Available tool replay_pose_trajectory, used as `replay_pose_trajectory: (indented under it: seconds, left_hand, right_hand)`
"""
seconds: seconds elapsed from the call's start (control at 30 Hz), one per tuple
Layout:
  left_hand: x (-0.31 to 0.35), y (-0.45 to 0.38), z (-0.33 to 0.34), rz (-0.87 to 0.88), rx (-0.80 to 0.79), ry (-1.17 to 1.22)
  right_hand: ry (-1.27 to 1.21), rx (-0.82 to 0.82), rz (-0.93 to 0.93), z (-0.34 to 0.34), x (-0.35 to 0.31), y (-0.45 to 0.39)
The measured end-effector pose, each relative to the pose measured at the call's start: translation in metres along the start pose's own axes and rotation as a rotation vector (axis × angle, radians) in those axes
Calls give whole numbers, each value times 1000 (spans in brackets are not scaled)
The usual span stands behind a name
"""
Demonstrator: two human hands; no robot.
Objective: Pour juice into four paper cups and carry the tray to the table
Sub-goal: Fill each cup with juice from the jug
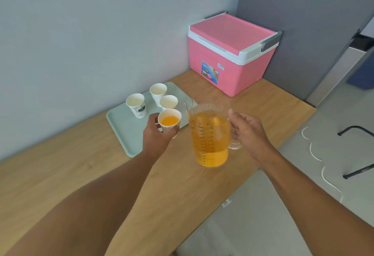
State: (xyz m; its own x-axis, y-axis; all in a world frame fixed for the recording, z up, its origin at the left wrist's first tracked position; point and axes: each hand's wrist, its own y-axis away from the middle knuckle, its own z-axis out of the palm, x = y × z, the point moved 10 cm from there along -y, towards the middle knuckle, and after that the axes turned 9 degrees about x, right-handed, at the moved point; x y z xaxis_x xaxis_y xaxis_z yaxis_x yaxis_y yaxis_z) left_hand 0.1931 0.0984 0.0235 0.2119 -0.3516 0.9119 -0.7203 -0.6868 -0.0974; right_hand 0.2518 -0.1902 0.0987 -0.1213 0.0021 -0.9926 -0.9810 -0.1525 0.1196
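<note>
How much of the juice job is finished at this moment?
One done: the left hand holds a white paper cup with orange juice. The right hand grips the clear plastic jug, upright. Three white cups on the pale green tray look empty; carrying remains.

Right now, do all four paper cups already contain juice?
No, only the cup held in the left hand shows orange juice; the three cups on the tray look empty.

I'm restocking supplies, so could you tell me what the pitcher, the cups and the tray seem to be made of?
Pitcher: clear, glossy plastic by the look; juice shows through, printed scale.
Cups, such as the held cup: matte white paper, thin rolled rims.
Tray: pale green, smooth, probably plastic or melamine.
</note>
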Motion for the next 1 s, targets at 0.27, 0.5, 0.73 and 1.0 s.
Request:
replay_pose_trajectory:
  seconds: [0.27, 0.5, 0.73, 1.0]
  left_hand:
    - [-41, -53, -51, -78, 94, -23]
    - [-59, -70, -57, -133, 118, -27]
    - [-79, -77, -47, -183, 111, -32]
    - [-81, -80, -46, -180, 125, -56]
  right_hand:
    - [16, 7, 19, 53, 18, -6]
    - [17, 18, 7, 52, 22, -6]
    - [26, 57, 0, 46, 22, -8]
    - [3, 33, -7, 44, 26, -12]
